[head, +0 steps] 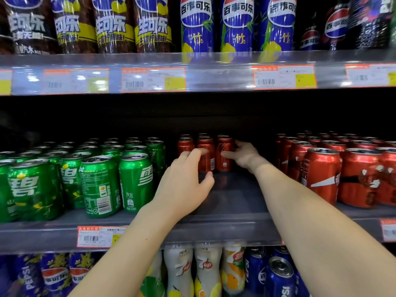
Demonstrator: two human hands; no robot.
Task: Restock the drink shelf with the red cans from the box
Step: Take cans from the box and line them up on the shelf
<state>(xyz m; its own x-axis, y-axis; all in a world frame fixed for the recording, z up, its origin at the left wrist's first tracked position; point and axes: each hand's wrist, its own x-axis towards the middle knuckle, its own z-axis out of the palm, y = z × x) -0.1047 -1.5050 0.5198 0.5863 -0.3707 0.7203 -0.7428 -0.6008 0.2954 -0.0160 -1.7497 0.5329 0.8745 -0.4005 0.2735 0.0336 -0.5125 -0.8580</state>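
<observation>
Fingers [198, 151] of my left hand [184, 181] curl round the middle red can [205, 144], thumb low against it. My right hand [243, 156] grips the end red can [224, 146]. Both cans stand deep on the shelf [231, 196], just right of the green cans [135, 179].

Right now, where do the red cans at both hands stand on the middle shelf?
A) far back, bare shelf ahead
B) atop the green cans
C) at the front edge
A: the red cans by the left hand and right hand stand deep on the middle shelf, with bare shelf floor in front of them.
</observation>
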